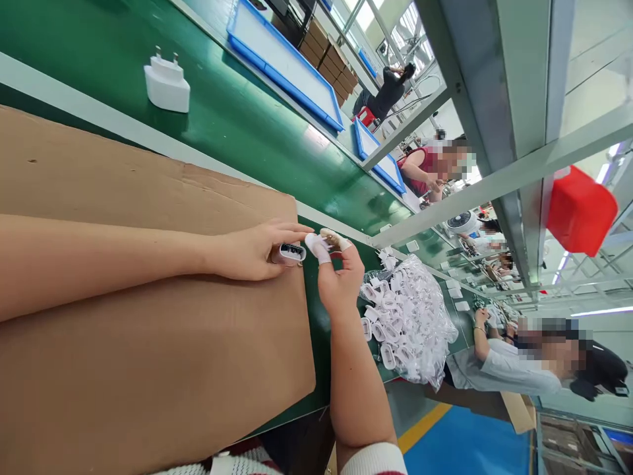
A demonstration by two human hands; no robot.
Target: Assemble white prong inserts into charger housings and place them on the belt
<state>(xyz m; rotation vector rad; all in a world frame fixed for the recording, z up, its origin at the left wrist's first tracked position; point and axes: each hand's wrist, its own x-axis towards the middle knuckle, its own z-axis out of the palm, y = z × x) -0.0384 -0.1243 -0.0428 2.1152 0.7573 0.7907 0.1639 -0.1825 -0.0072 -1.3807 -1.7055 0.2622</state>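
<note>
My left hand (250,254) lies over the cardboard sheet (148,330), its fingers wrapped round a white charger housing (291,254). The housing's open end faces away from the palm and shows a dark inside. Just beyond it, my right hand (341,274) has white covers on the thumb and a fingertip. Those fingertips curl together close to the left fingers; whatever is between them is too small to make out. Past my right hand, a clear plastic bag (420,316) spills many white charger housings (388,297) onto the green table.
A white plug adapter (167,82) stands on the green conveyor belt (222,125), behind a pale rail. Blue-edged trays (287,63) line its far side. A metal frame (410,224) rises beyond, with a red bin (581,211). A co-worker in grey (504,369) sits past the bag.
</note>
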